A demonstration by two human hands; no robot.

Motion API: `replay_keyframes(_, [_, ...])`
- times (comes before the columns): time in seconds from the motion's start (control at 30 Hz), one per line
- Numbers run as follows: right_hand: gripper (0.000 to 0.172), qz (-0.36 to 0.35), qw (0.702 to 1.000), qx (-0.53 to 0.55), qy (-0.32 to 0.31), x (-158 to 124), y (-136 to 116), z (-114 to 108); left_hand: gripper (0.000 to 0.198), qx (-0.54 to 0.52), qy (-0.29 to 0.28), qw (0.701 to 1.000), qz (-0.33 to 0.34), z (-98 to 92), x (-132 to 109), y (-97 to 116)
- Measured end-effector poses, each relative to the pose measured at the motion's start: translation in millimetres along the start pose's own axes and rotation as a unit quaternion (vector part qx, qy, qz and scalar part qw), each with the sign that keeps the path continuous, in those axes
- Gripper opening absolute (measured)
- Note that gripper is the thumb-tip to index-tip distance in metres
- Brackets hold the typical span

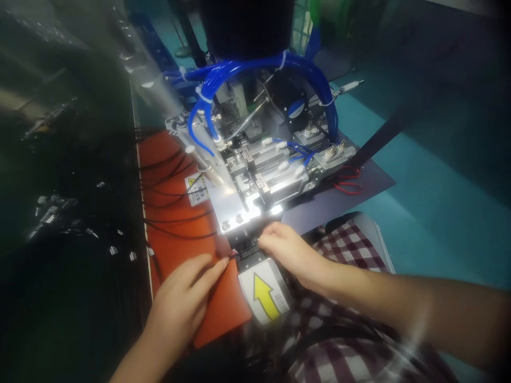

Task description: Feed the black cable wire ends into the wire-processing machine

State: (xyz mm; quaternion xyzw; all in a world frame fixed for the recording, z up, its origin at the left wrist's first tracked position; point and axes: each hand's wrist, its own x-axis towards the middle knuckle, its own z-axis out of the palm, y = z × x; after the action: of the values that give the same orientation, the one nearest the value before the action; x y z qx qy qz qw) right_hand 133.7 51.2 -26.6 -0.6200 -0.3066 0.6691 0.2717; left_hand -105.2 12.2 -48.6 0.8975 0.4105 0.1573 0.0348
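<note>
A thin black cable (242,252) runs between my two hands, across the dark slotted track (250,261) at the front of a metal machine (275,181). My left hand (181,295) lies over the orange surface, its thumb and forefinger closed on the cable's left part. On the other side of the track, my right hand (285,247) pinches at the right part; its fingertips hide what they grip there. Just below the hands, the track's cover carries a white label with a yellow arrow (265,295).
Several black cables (171,194) stretch over the orange surface (215,303). Shiny connector ends (133,256) hang or lie in the dark area at left. Blue air tubes (239,68) arch over the machine. A warning label (197,189) sits beside it, and red wires (347,183) lie at right.
</note>
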Motion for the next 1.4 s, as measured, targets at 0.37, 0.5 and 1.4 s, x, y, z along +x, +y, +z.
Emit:
replay_keyframes(0.37, [0.01,0.0,0.999,-0.033,0.017,-4,-8,2,0.041,-0.033,0.02,0.999,0.008,-0.8,9,4])
replay_keyframes(0.5, [0.026,-0.044,0.998,0.026,-0.038,-13,14,-33,0.043,-0.054,0.018,0.998,-0.003,-3.9,10,5])
replay_keyframes(1.4, [0.019,-0.122,0.988,-0.094,-0.025,-59,89,-61,0.041,-0.018,-0.029,0.999,-0.039,-29.5,-1,11])
